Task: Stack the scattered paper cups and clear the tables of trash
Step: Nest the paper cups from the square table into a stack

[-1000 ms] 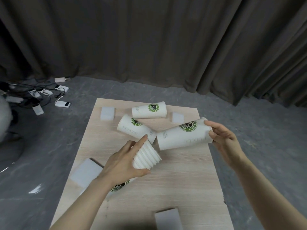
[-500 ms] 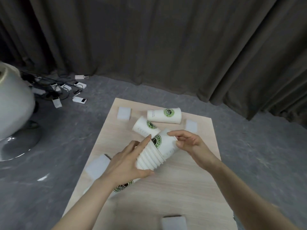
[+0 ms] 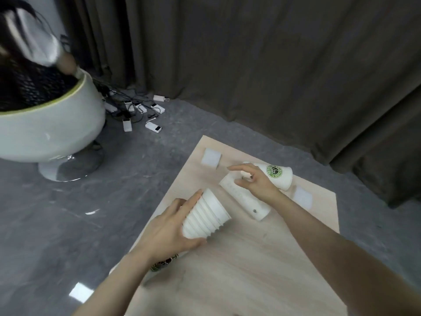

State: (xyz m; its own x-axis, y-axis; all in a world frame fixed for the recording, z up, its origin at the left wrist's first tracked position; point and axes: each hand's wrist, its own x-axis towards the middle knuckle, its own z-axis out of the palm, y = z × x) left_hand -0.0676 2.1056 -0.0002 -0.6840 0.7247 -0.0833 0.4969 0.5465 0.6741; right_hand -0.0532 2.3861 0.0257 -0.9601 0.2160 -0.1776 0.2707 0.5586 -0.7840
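My left hand (image 3: 168, 229) grips a stack of nested white paper cups (image 3: 206, 215), tilted with the rims toward the upper right. Its green-logo base end (image 3: 164, 263) shows under my wrist. My right hand (image 3: 255, 181) hovers with loosely spread fingers over a white cup (image 3: 245, 200) that lies on its side on the light wooden table (image 3: 250, 258). I cannot tell whether the fingers touch it. Behind it lies a second cup with a green logo (image 3: 279, 176). Two small white scraps lie at the far left (image 3: 211, 157) and far right (image 3: 302, 197).
A white egg-shaped chair (image 3: 50, 133) with a person in it stands on the grey floor to the left. Power banks and cables (image 3: 141, 115) lie near the dark curtain (image 3: 250, 65). The table's left edge runs diagonally beside my left arm.
My right hand slid the held cup into the stack, let go, and moved back to the cup lying on the table. The view has swung left, showing the chair.
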